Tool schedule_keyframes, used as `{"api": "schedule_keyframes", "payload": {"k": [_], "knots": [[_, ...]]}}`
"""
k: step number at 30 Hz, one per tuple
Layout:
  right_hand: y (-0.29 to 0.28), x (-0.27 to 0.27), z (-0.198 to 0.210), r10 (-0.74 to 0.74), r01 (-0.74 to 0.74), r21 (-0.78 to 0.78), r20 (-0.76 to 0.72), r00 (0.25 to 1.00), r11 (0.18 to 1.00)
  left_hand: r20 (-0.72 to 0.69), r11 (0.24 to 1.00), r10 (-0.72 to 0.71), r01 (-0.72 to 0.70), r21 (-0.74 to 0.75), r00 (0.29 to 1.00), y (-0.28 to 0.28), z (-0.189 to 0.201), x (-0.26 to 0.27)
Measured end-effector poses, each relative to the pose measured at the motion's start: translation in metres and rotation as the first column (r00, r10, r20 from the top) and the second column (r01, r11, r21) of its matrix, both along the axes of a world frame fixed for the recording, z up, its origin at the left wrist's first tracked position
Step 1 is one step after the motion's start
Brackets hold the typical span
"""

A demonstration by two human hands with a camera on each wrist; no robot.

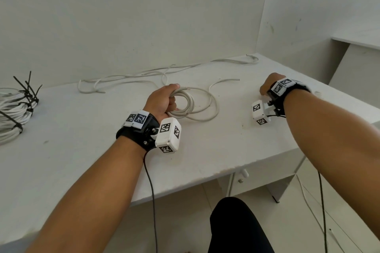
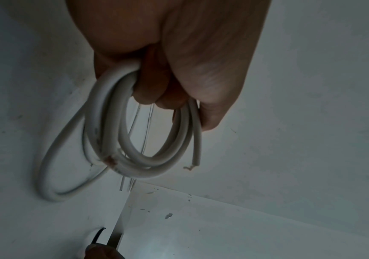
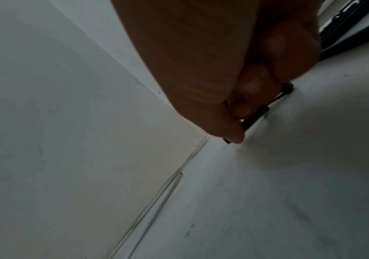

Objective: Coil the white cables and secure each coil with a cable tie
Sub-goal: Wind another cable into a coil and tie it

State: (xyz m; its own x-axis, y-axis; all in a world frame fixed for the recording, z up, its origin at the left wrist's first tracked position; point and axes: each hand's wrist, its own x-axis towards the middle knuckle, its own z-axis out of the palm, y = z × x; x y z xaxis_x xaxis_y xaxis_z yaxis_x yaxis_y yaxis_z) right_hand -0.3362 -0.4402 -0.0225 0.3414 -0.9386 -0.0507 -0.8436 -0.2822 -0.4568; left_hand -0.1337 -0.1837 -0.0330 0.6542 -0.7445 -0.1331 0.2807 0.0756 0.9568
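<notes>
left hand (image 1: 162,99) fingers clamped round white cable coil (image 1: 193,104), right hand (image 1: 269,86) pinching black cable tie (image 3: 254,117) on table (image 1: 82,139)

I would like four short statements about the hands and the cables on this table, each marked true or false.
1. The left hand grips a coil of white cable. True.
2. The right hand rests flat and holds nothing. False: its fingers pinch a black cable tie on the table.
3. Tied coils lie at the table's left edge. True.
4. No loose cable is left. False: loose white cables lie near the wall.
</notes>
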Motion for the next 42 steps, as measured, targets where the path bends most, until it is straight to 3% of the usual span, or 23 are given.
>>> {"api": "schedule_keyframes", "payload": {"k": [3, 8, 15, 22, 27, 30, 37, 42], "knots": [[0.003, 0.013, 0.004, 0.007, -0.003, -0.095, 0.044, 0.999, 0.995, 0.009, 1.000, -0.008, 0.008, -0.009, 1.000, -0.001, 0.001, 0.002], [0.050, 0.044, 0.021, 0.104, -0.106, -0.014, 0.341, 0.934, 0.994, 0.084, 1.000, -0.017, 0.018, -0.014, 0.996, -0.001, 0.007, 0.007], [0.106, 0.118, 0.021, 0.332, -0.327, -0.082, 0.378, 0.864, 0.942, 0.273, 0.995, 0.092, -0.078, -0.061, 0.958, 0.023, 0.026, 0.038], [0.156, 0.195, 0.019, 0.425, -0.420, -0.134, 0.513, 0.746, 0.898, 0.306, 0.979, 0.202, -0.186, -0.079, 0.930, 0.074, 0.026, 0.089], [0.198, 0.229, 0.012, 0.499, -0.574, -0.105, 0.634, 0.590, 0.812, 0.299, 0.975, 0.219, -0.217, -0.042, 0.929, 0.089, 0.008, 0.105], [0.217, 0.235, -0.002, 0.458, -0.684, -0.004, 0.745, 0.484, 0.729, 0.330, 0.971, 0.222, -0.238, 0.008, 0.918, 0.092, -0.007, 0.110], [0.220, 0.223, -0.008, 0.391, -0.825, 0.184, 0.811, 0.434, 0.534, 0.366, 0.966, 0.226, -0.256, 0.036, 0.903, 0.095, -0.010, 0.110], [0.219, 0.219, -0.010, 0.338, -0.845, 0.212, 0.847, 0.409, 0.491, 0.356, 0.967, 0.243, -0.255, -0.013, 0.902, 0.095, -0.009, 0.105]]}}
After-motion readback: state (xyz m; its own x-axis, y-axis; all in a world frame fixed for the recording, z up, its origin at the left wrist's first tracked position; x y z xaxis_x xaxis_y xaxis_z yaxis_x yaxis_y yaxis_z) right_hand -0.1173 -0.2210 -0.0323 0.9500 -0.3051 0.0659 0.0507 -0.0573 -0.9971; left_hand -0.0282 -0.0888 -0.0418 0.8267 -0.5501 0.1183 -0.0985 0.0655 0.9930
